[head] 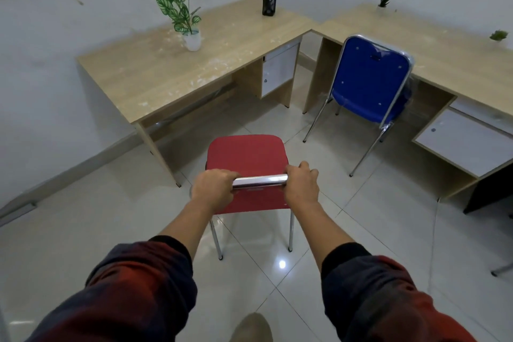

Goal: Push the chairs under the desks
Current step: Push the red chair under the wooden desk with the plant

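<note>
While both hands grip its chrome rail (pixel 260 181), red chair (pixel 247 157) shows no writing.

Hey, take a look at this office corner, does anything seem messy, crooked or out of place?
Yes. The left desk has pale smears and flecks scattered over its top around the potted plant. The blue chair is only partly under the right desk, still wrapped in clear plastic. The red chair stands out on the floor, both hands holding its chrome bar.

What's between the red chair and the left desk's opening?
Only bare floor tile, in the head view. The red chair, gripped at its chrome top bar by the left hand and right hand, stands short of the left desk.
</note>
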A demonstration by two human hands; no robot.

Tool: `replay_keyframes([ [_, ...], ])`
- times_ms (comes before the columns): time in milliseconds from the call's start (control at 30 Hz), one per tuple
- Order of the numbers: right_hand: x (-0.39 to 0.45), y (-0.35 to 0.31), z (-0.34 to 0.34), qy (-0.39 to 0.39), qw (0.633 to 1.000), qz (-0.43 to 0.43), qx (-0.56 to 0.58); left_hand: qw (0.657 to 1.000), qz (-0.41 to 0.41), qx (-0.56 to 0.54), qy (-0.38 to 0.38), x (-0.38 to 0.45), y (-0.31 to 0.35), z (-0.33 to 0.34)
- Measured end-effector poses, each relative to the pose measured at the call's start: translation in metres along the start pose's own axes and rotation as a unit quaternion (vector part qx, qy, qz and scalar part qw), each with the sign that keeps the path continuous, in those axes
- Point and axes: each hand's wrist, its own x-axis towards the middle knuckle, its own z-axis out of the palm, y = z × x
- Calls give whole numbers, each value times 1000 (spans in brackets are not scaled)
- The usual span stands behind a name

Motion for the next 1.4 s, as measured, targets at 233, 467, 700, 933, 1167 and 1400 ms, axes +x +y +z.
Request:
replay_keyframes([
  [233,29,-11,1,0,1000,-11,3,1000,-8,-4,0,28,-10,-5],
  [467,89,-7,-22,-32,999,-35,12,999,-36,-13,15,75,3,-20],
  [700,123,42,-43,-63,993,-44,-85,997,-31,-37,53,95,59,6],
  [933,138,12,-54,-211,964,-40,-156,994,-66,-82,2,111,42,1],
  [1167,147,38,-49,-130,966,-191,-113,985,-141,-13,-95,115,62,-11],
  [1400,159,59,-63,-187,934,-283,-107,970,-208,-3,-124,105,91,-12],
])
